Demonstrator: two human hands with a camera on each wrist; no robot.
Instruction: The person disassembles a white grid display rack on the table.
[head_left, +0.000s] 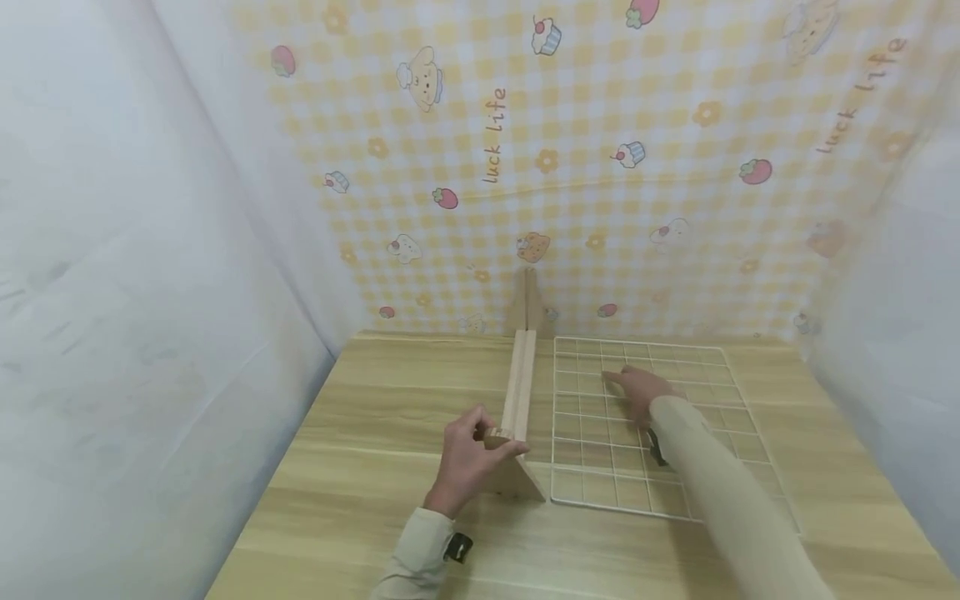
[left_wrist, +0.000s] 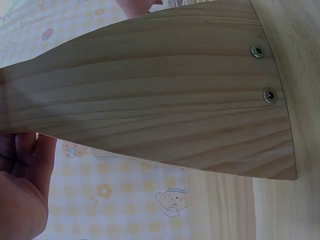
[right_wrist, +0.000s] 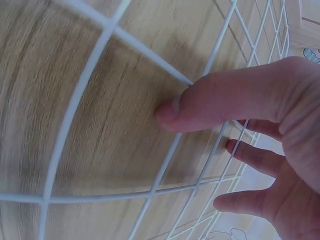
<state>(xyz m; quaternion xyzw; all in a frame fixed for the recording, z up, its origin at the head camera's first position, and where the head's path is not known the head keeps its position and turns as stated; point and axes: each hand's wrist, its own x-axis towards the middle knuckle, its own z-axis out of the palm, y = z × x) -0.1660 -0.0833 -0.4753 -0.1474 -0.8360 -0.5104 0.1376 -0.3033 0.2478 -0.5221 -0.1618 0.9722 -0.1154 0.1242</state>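
Note:
A wooden stand (head_left: 522, 379), a long bar joining two tapered end panels, stands on the table. My left hand (head_left: 474, 458) grips the narrow top of its near panel (left_wrist: 165, 95), thumb on one side and fingers on the other. Two metal bolts (left_wrist: 270, 95) show near that panel's bottom edge. Right of the stand lies a white wire grid (head_left: 581, 442). My right hand (head_left: 643, 392) is over the grid's far half, thumb (right_wrist: 215, 102) stretched across the wires and the other fingers spread close to them.
The light wood-grain table (head_left: 360, 467) carries both the stand and the grid. Behind it hangs a yellow-checked cloth (head_left: 570, 108) with cartoon prints. White sheets (head_left: 150, 292) close off the left and right sides.

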